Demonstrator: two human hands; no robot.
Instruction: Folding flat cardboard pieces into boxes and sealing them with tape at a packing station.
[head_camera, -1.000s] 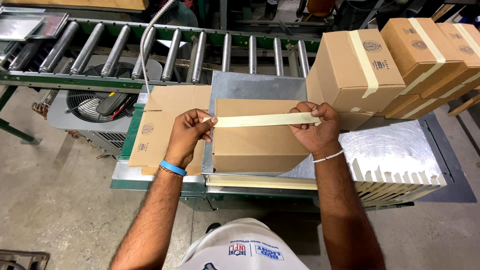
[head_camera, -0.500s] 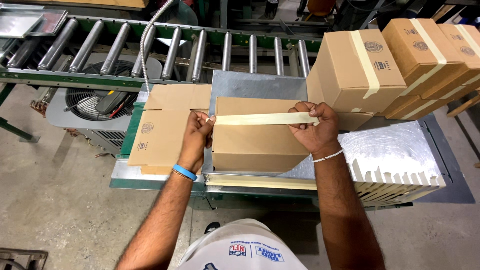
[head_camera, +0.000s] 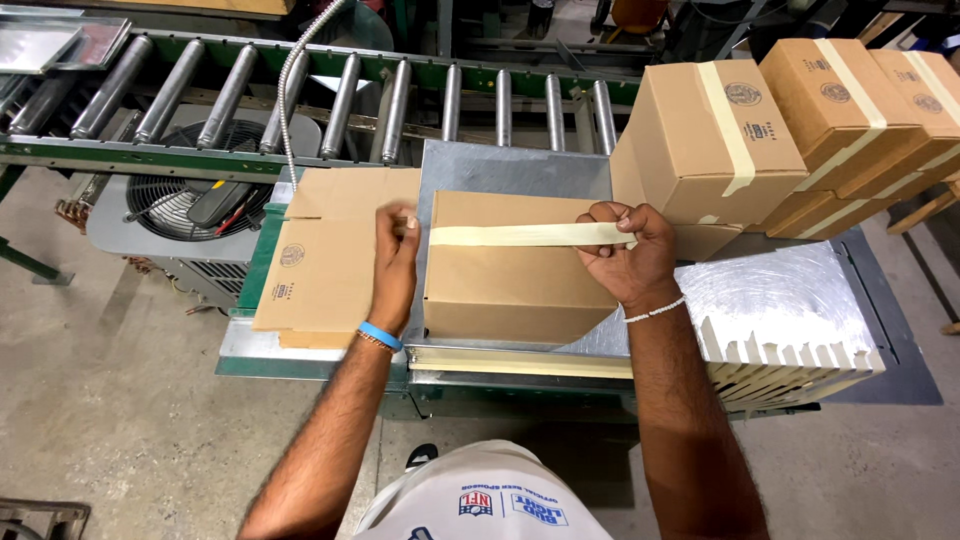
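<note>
Item one, plain brown cardboard box (head_camera: 510, 280): sitting on the grey metal plate of the green-framed packing bench (head_camera: 520, 168), directly in front of us. We are stretching a pale beige paper tape strip (head_camera: 525, 235) across its top, left to right.

Left hand (head_camera: 395, 265): we are pressing its fingertips on the strip's left end at the box's left top edge; fingers closed down on the tape. Right hand (head_camera: 625, 245): we are pinching the strip's right end, held taut just past the box's right edge. Hands are set well apart, one at each end of the box.

Handling note, as judgement: we are best keeping the strip straight along the middle of the top, holding tension with the right hand while the left anchors, then smoothing down so both ends fold evenly over the sides.

Item two, stack of flat brown cardboard blanks (head_camera: 320, 265): lying just beside the box, under our left wrist.

Item three, taped brown cartons (head_camera: 710, 135): standing close at the right rear, narrowing room for the right elbow.

Item four, white corrugated dividers (head_camera: 780, 310): lying to the right.

Item five, steel roller conveyor (head_camera: 300, 95): running behind; open room is lying toward us, at the bench's near edge.
</note>
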